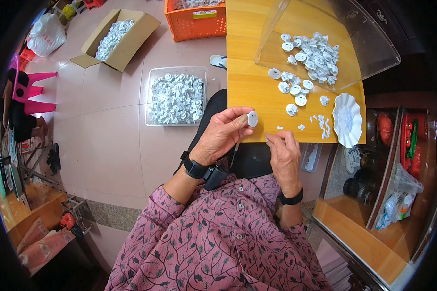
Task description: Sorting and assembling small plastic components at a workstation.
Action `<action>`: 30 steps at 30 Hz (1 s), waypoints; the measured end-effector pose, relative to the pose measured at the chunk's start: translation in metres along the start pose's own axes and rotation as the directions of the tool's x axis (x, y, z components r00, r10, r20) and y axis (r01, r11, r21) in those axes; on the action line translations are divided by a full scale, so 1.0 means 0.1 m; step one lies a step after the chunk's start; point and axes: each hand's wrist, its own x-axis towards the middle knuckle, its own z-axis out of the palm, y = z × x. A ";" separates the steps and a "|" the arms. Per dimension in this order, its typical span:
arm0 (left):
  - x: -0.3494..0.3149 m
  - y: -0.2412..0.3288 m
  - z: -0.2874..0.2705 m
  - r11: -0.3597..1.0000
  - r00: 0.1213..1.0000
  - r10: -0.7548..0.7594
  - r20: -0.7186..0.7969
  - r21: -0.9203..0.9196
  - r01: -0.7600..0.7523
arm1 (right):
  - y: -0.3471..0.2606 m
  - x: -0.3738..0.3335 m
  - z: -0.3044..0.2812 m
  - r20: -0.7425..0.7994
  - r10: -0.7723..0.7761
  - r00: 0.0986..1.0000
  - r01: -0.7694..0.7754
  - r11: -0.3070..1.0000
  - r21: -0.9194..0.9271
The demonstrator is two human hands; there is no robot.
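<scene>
My left hand pinches a white round plastic piece between thumb and fingers, its flat disc face in view at the table's near edge. Just to the right, my right hand is closed in a pinch; whatever lies between its fingertips is too small to make out. Small white plastic pegs are scattered on the yellow wooden table beyond it. More of the small bits lie in a white scalloped dish. Several loose white disc pieces sit farther back on the table.
A clear plastic bin surrounds a heap of disc pieces at the back right. On the floor stand a full clear tub, a cardboard box of white parts and an orange crate. Open shelves flank the right.
</scene>
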 end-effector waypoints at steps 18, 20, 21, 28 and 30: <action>-0.02 -0.01 -0.02 1.000 1.000 0.005 0.010 -0.010 -0.005 | 0.06 -0.07 0.08 -0.092 -0.167 0.982 0.161 0.985 -0.063; -0.02 0.00 -0.01 1.000 1.000 0.007 -0.009 -0.009 -0.007 | 0.07 -0.11 0.12 -0.123 -0.153 0.980 0.149 0.988 -0.044; -0.02 0.01 -0.01 1.000 1.000 0.003 -0.015 -0.010 -0.003 | 0.07 -0.15 0.13 -0.148 -0.127 0.981 0.127 0.992 -0.013; -0.03 0.07 -0.04 0.999 0.998 0.034 -0.045 -0.004 -0.035 | 0.02 -0.36 0.19 -0.107 -0.008 0.994 0.020 0.994 0.107; -0.04 0.07 -0.05 0.999 0.998 0.034 -0.051 0.003 -0.033 | 0.04 -0.34 0.17 -0.241 0.055 0.969 -0.032 0.994 0.100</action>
